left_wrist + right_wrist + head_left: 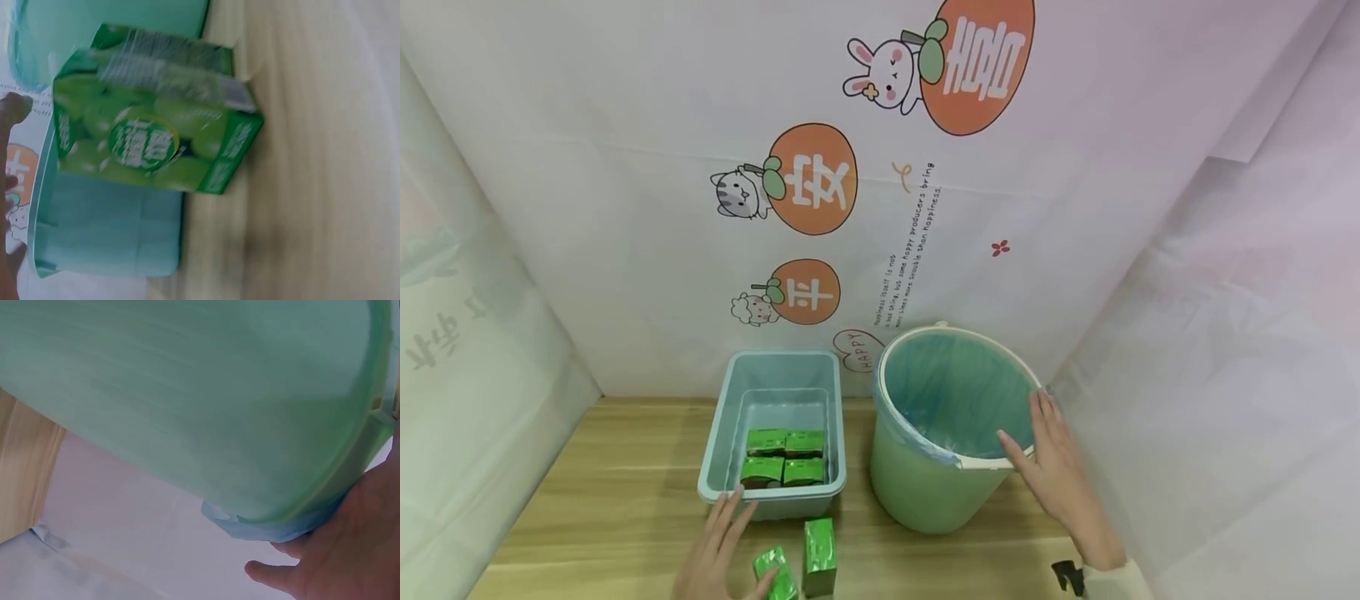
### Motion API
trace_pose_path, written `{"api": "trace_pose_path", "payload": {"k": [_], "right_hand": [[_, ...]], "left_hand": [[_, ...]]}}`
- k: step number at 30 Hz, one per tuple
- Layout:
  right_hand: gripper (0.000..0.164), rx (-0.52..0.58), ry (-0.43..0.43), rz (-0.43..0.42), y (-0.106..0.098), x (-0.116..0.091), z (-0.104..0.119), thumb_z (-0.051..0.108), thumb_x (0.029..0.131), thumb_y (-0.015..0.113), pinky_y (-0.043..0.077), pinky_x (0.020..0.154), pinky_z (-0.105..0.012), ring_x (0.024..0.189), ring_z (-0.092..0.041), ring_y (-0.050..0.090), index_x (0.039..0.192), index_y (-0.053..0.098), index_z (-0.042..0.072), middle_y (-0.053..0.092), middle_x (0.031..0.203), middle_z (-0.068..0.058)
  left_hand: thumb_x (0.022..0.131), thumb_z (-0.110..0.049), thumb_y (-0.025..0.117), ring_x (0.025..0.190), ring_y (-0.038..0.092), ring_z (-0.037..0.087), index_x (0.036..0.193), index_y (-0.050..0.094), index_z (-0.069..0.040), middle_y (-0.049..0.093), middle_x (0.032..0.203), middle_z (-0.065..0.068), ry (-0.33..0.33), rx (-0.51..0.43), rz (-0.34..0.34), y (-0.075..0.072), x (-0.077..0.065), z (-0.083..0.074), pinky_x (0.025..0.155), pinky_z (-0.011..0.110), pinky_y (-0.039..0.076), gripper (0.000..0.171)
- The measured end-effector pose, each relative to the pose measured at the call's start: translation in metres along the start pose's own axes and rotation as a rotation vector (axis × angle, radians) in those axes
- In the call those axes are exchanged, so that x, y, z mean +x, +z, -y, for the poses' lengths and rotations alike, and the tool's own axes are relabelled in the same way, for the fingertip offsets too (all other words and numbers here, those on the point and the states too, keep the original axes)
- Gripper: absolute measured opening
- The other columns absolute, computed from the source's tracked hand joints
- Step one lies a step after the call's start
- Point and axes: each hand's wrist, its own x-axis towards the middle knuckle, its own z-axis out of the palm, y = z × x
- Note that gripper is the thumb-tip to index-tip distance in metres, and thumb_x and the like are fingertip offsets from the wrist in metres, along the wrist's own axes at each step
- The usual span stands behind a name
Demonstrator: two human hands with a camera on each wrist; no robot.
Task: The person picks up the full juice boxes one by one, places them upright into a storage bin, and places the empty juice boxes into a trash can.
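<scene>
My left hand [715, 550] is beside two green juice cartons, its fingers spread and holding nothing. One juice carton [820, 557] stands upright; the other juice carton [777, 575] lies closer to the thumb. In the left wrist view a juice carton [144, 131] with grape pictures appears large, and part of the left hand [9, 125] shows at the edge. My right hand [1060, 467] rests at the right rim of a green bin [917, 492], fingers fairly straight. The right wrist view shows that hand [350, 550] against the rim and the blue liner [262, 528].
A light blue plastic basket [775, 507] stands left of the bin with several green cartons [766, 471] inside. Both sit on a wooden tabletop [625, 492] before a printed white cloth backdrop [647, 250]. Cloth walls [1247, 375] flank the table.
</scene>
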Motion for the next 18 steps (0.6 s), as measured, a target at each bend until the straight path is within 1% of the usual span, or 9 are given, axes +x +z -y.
{"api": "trace_pose_path", "payload": {"k": [1,3,5,7,9,12,15,16,18], "right_hand": [[0.089,-0.003,0.009,0.011,-0.001,0.001,0.0,0.043,0.109,0.054,0.007,0.126,-0.068,0.158,-0.052,0.003,0.163,0.011,-0.012,0.003,0.171,-0.032],[0.092,-0.014,0.03,0.028,-0.003,0.002,0.001,0.046,0.109,0.054,0.007,0.125,-0.068,0.158,-0.052,0.002,0.164,0.009,-0.012,0.0,0.172,-0.032],[0.094,-0.022,0.049,0.046,-0.005,0.002,0.002,0.048,0.109,0.054,0.007,0.125,-0.069,0.158,-0.054,0.0,0.164,0.007,-0.012,-0.004,0.171,-0.032],[0.096,-0.031,0.064,0.06,-0.007,0.003,0.002,0.05,0.108,0.054,0.009,0.124,-0.071,0.157,-0.055,0.0,0.163,0.006,-0.012,-0.006,0.171,-0.033],[0.098,-0.04,0.074,0.072,-0.008,0.004,0.003,0.052,0.108,0.054,0.01,0.123,-0.073,0.156,-0.057,0.0,0.163,0.005,-0.012,-0.006,0.17,-0.034],[0.099,-0.052,0.074,0.082,-0.01,0.005,0.003,0.053,0.107,0.055,0.012,0.122,-0.073,0.155,-0.058,0.002,0.163,0.006,-0.014,-0.005,0.17,-0.035],[0.1,-0.061,0.074,0.093,-0.011,0.004,0.003,0.053,0.107,0.055,0.013,0.122,-0.073,0.155,-0.059,0.003,0.162,0.006,-0.015,-0.006,0.17,-0.035],[0.1,-0.061,0.076,0.097,-0.011,0.004,0.003,0.053,0.107,0.055,0.013,0.122,-0.073,0.155,-0.059,0.003,0.162,0.006,-0.015,-0.006,0.17,-0.035],[0.1,-0.062,0.079,0.105,-0.011,0.003,0.003,0.053,0.107,0.054,0.013,0.122,-0.073,0.155,-0.059,0.003,0.162,0.006,-0.015,-0.007,0.17,-0.035]], "left_hand": [[0.098,-0.069,0.058,0.156,0.034,0.028,0.141,0.062,0.003,0.053,0.154,0.024,0.028,-0.018,-0.015,0.002,-0.001,-0.002,0.125,0.02,0.014,0.084],[0.099,-0.066,0.058,0.149,0.044,0.033,0.139,0.065,0.003,0.058,0.147,0.026,0.067,-0.029,-0.021,0.004,-0.002,-0.006,0.124,0.017,0.018,0.08],[0.098,-0.066,0.06,0.142,0.051,0.033,0.138,0.066,0.0,0.061,0.144,0.023,0.077,-0.027,0.0,0.005,-0.005,-0.009,0.121,0.015,0.021,0.077],[0.095,-0.065,0.067,0.133,0.057,0.033,0.138,0.066,-0.002,0.063,0.14,0.02,0.079,-0.035,0.039,0.006,-0.01,-0.011,0.117,0.015,0.027,0.076],[0.088,-0.063,0.078,0.124,0.061,0.033,0.139,0.065,-0.005,0.065,0.137,0.017,0.071,-0.033,0.082,0.007,-0.015,-0.011,0.11,0.019,0.038,0.078],[0.077,-0.056,0.091,0.115,0.065,0.032,0.141,0.063,-0.008,0.066,0.133,0.014,0.041,-0.034,0.165,0.007,-0.023,-0.01,0.096,0.031,0.055,0.085],[0.072,-0.054,0.094,0.112,0.068,0.027,0.141,0.063,-0.013,0.067,0.131,0.007,-0.027,-0.035,0.244,0.008,-0.031,-0.01,0.084,0.039,0.061,0.086],[0.072,-0.053,0.094,0.112,0.068,0.025,0.141,0.062,-0.013,0.067,0.13,0.006,-0.054,-0.047,0.266,0.008,-0.034,-0.011,0.082,0.038,0.062,0.086],[0.073,-0.051,0.095,0.112,0.068,0.02,0.142,0.063,-0.014,0.067,0.13,0.003,-0.097,-0.072,0.284,0.009,-0.037,-0.012,0.082,0.032,0.062,0.084]]}}
